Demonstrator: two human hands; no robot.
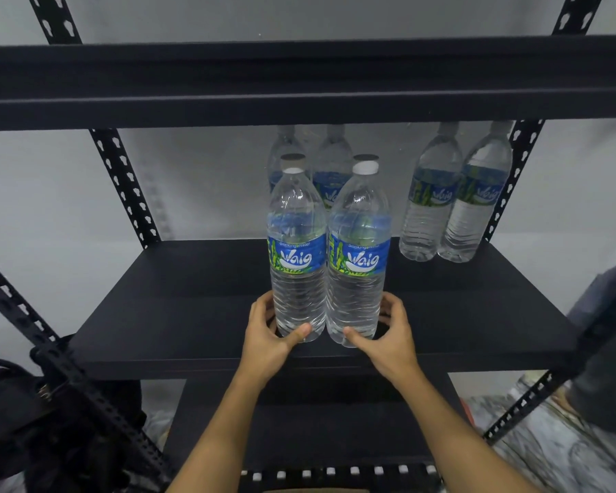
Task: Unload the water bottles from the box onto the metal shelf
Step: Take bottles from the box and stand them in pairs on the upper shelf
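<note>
**Inspector:** Nearest first. What sits low in the view?

**Recorder:** Two bare forearms enter from 6 o'clock. At 8 o'clock a dark bag (11, 414) lies behind a slotted front upright (96, 396). A lower shelf (317, 414) runs beneath the arms.

**Inspector:** Hands?

**Recorder:** The left hand (269, 336) is wrapped round the base of the left front bottle (297, 250), thumb across its front and fingers curled behind. The right hand (388, 336) grips the base of the right front bottle (358, 254) the same way.

**Inspector:** Position of those two?

**Recorder:** Both are upright and touching side by side, with white caps on and blue labels facing out. They are at the middle shelf board (178, 314), near its front edge and central in view. Whether their bases bear fully on the board, I cannot tell.

**Inspector:** Further back?

**Recorder:** At 12 o'clock from the held bottles, a rear pair (331, 161) stands upright, largely hidden by them. At 2 o'clock a second pair (431, 208) stands upright and touching, beside the rear right upright (512, 179) and well apart from the held bottles.

**Inspector:** Beyond that?

**Recorder:** The upper shelf (299, 80) spans the view at 12 o'clock and cuts off the rear bottles' caps. A grey wall (210, 179) closes the back.
</note>
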